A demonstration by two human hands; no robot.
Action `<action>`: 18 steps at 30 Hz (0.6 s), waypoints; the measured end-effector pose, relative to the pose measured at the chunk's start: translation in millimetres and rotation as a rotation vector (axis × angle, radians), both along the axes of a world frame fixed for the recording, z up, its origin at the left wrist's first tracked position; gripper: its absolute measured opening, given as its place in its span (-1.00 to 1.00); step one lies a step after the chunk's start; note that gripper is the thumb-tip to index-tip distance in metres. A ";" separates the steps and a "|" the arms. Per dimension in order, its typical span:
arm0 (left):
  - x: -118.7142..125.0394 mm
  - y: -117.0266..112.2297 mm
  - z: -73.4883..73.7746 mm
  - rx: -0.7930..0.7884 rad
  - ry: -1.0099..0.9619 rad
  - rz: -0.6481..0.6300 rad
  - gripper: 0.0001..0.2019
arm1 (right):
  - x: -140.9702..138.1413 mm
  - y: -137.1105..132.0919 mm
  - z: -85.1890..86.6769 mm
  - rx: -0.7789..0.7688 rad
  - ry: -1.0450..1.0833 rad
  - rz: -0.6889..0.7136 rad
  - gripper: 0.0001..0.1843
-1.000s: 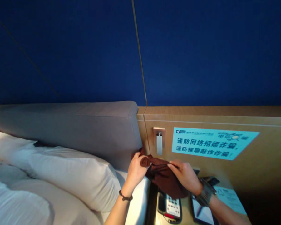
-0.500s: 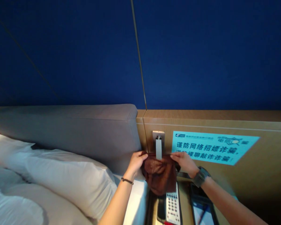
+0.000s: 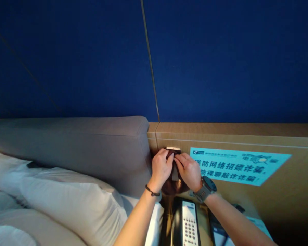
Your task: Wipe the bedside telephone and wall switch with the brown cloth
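Left hand: the left hand [image 3: 161, 167] is raised against the wooden wall panel [image 3: 246, 136], fingers curled forward and closed on the brown cloth [image 3: 175, 186]; a dark bracelet [image 3: 152, 192] is worn at its wrist.
Right hand: the right hand [image 3: 189, 171] is set just beside the left, fingertips meeting it at the small metal wall fitting [image 3: 173, 150]; it too is closed on the cloth, and a grey wristwatch [image 3: 206, 188] is worn on its wrist.
Forearms: both are stretched up from the lower edge of the view, converging at the fitting.
Cloth position: it is pressed by both hands against the fitting and the panel, above the phone.
Cloth look: dark reddish brown, soft and bunched; only a rounded fold is seen hanging below the two palms, the rest being covered by the hands.
Wall fitting: a pale top edge is seen above the fingers and a narrow pale strip between the hands; its remaining shape cannot be told.
Bedside table [image 3: 204, 222]: a desk phone [image 3: 186, 223] with a pale keypad and dark handset is lain on it directly below the hands; dark flat items and a pale blue sheet [image 3: 256, 223] are lain to its right, partly hidden by the right forearm.
Sign: a light blue notice [image 3: 241, 165] with printed characters is fixed to the panel, just right of the right hand.
Bed: a grey padded headboard [image 3: 79, 147] is set left of the hands, with white pillows [image 3: 74, 201] lain before it.
Wall: deep blue [image 3: 220, 58], divided by a thin metal strip [image 3: 150, 61].
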State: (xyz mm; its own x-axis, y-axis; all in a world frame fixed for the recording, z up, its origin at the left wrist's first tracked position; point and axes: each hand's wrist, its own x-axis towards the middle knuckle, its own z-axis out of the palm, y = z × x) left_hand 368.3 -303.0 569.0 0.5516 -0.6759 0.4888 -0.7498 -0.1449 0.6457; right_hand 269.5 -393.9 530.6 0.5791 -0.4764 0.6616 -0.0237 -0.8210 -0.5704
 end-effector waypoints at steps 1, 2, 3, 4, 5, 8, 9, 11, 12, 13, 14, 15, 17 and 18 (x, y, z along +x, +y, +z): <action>-0.5 0.2 -2.0 0.019 -0.015 -0.002 -0.82 | 0.1 -2.8 -1.2 -0.064 0.010 -0.007 -0.55; -1.3 0.9 -4.1 0.037 -0.028 0.005 -0.81 | 0.2 -5.6 -1.8 -0.130 0.024 -0.014 -0.56; -2.3 2.0 -6.3 0.054 -0.045 0.015 -0.80 | 0.4 -8.3 -1.8 -0.190 0.045 -0.021 -0.57; -3.0 3.0 -8.3 0.073 -0.071 0.024 -0.79 | 0.7 -10.7 -1.5 -0.239 0.070 -0.024 -0.58; -3.3 3.7 -10.0 0.096 -0.107 0.031 -0.78 | 1.2 -13.0 -1.3 -0.272 0.093 -0.025 -0.59; -1.7 3.0 -12.0 0.199 -0.244 0.043 -0.77 | 2.3 -19.1 -2.2 -0.358 0.125 -0.006 -0.57; -0.9 1.9 -11.7 0.239 -0.284 0.052 -0.77 | 2.5 -21.1 -3.3 -0.383 0.120 0.000 -0.56; -0.2 -1.1 -10.5 0.311 -0.343 0.086 -0.77 | 2.6 -24.8 -6.4 -0.423 0.102 0.020 -0.54; -0.7 -2.8 -10.0 0.340 -0.358 0.110 -0.77 | 2.7 -26.5 -8.3 -0.435 0.092 0.029 -0.54; -1.9 -4.4 -9.5 0.362 -0.359 0.133 -0.77 | 2.9 -27.8 -10.3 -0.442 0.080 0.035 -0.54; -3.7 -6.0 -9.1 0.376 -0.347 0.156 -0.77 | 3.3 -28.8 -12.4 -0.444 0.069 0.039 -0.54; -5.9 -7.5 -8.5 0.386 -0.324 0.178 -0.77 | 3.8 -29.4 -14.7 -0.436 0.061 0.037 -0.55; -10.9 -10.2 -6.7 0.387 -0.257 0.225 -0.77 | 4.8 -28.8 -19.7 -0.408 0.047 0.018 -0.55; -13.2 -11.2 -5.4 0.378 -0.210 0.249 -0.77 | 5.2 -27.5 -22.4 -0.388 0.040 0.005 -0.55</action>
